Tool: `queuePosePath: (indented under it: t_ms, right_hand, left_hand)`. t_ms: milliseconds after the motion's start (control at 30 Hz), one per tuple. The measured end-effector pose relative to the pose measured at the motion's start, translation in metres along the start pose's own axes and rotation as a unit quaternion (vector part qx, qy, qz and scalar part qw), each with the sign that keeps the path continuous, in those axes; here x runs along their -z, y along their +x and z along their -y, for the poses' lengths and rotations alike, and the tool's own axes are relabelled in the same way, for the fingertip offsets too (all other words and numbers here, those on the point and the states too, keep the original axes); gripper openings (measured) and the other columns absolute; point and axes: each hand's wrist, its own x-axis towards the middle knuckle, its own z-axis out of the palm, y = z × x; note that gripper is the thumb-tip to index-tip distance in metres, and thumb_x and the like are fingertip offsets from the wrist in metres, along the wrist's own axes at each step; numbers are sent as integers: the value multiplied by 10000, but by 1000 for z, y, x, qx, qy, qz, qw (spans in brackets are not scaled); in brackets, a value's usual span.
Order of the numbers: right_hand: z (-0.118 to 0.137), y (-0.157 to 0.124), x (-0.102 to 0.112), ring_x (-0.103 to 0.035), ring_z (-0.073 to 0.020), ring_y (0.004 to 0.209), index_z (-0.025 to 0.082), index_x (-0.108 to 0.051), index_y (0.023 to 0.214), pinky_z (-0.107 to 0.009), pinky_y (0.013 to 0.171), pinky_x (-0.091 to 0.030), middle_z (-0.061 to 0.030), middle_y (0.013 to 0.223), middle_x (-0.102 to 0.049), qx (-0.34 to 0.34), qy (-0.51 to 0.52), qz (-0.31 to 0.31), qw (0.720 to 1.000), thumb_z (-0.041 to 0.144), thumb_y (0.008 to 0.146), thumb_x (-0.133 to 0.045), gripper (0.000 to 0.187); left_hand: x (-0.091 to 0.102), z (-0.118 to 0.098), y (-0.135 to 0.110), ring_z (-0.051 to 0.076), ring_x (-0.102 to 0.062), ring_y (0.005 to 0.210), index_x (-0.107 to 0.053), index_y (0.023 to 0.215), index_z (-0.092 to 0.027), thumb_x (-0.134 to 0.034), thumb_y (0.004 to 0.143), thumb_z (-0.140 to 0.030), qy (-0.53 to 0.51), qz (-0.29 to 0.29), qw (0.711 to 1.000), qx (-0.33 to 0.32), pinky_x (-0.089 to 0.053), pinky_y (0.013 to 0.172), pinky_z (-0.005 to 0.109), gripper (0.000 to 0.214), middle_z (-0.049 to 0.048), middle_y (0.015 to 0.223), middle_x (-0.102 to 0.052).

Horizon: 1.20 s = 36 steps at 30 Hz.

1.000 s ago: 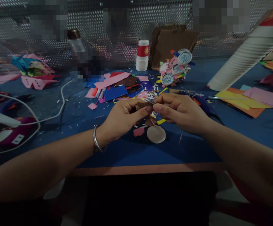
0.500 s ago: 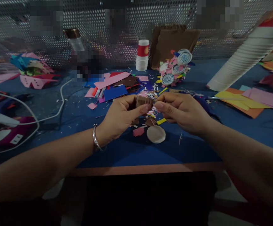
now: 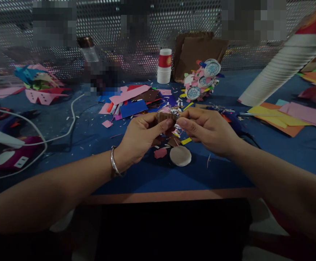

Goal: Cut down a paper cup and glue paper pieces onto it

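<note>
Between the thumb and fingers of my left hand [image 3: 144, 136] is a small piece of brown corrugated cardboard [image 3: 165, 116], held just above the table. My right hand [image 3: 205, 127] is closed in a pinch at the cardboard's right edge. Something thin and dark shows at its fingertips, too small to make out. Below the hands lies a pale round disc [image 3: 180, 156], beside a pink paper scrap [image 3: 160, 153]. Small paper shreds are scattered under and behind my fingers.
Coloured paper pieces [image 3: 133, 108] lie behind my left hand. Farther back stand a short stack of paper cups [image 3: 164, 67] and a decorated paper model [image 3: 201, 81]. A long cup stack [image 3: 280, 69] leans at right. A white cable [image 3: 72, 112] crosses the left side.
Both hands keep nearly the same pose around the cardboard. The right hand has shifted slightly left, and the camera view has tilted a little.
</note>
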Motion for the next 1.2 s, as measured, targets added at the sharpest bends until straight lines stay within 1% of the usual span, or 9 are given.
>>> queuePosePath:
  t_ms: [200,367,567,700,800,867,1000,1100,1200]
  right_hand:
    - [3,-1,-3,-353,-94,528,218,-613,808,-283,473,-261,48,667,-485,7,-13,0,1000,672,921,-816,510]
    - [3,-1,-3,-380,-103,552,215,-627,822,-278,473,-247,42,663,-487,0,-9,-16,1000,671,909,-829,506]
    - [-1,-2,-3,-310,-75,477,214,-617,836,-268,479,-270,90,605,-403,-4,14,-3,1000,625,904,-854,478]
    - [0,-1,-2,-313,-87,466,225,-613,842,-272,479,-257,99,574,-370,-7,-8,6,1000,606,916,-846,453]
    - [1,-1,-3,-290,-84,466,222,-621,848,-276,474,-251,99,579,-358,1,-21,3,1000,611,931,-830,449]
    - [0,-1,-3,-294,-89,487,220,-630,856,-280,476,-251,89,596,-362,5,-30,-5,1000,635,947,-805,459]
    - [-8,-1,1,-317,-112,543,236,-561,808,-291,480,-243,50,640,-397,10,-37,-34,999,699,992,-719,523]
    - [-11,0,4,-314,-120,557,241,-559,830,-297,485,-240,44,650,-400,13,-50,-50,997,703,1011,-690,513]
    - [-7,2,5,-339,-112,561,228,-597,838,-292,495,-244,42,665,-444,18,-68,-44,997,694,949,-778,512]
  left_hand:
    - [-1,-4,1,92,-598,589,-691,727,-164,-1054,657,-414,-27,26,999,-11,-425,499,202,446,-19,699,-660]
    - [-1,-7,-1,89,-576,638,-771,814,-152,-1049,671,-432,-37,-12,999,-18,-451,498,190,419,-8,750,-667]
    - [-2,0,-1,62,-545,560,-709,723,-153,-1044,690,-414,-34,23,999,-34,-469,545,208,425,-33,678,-651]
    - [-3,0,-1,62,-561,547,-723,769,-157,-1040,703,-383,-30,28,999,-35,-514,591,230,395,-48,684,-648]
    - [-2,-2,0,53,-519,520,-706,746,-158,-1042,692,-395,-35,36,998,-27,-498,553,223,414,-52,673,-626]
    - [1,-2,2,61,-506,533,-744,792,-162,-1013,727,-424,-28,19,999,-21,-456,508,214,381,-42,687,-628]
    - [6,0,6,84,-565,648,-780,808,-174,-947,805,-404,6,-70,995,-69,-474,560,200,284,-6,737,-668]
    - [4,0,4,76,-527,600,-740,775,-169,-957,792,-438,0,-31,999,-29,-419,503,200,346,-15,727,-641]
    - [0,-2,1,67,-527,587,-744,826,-163,-1012,717,-483,-28,14,999,-9,-381,480,195,432,-15,787,-660]
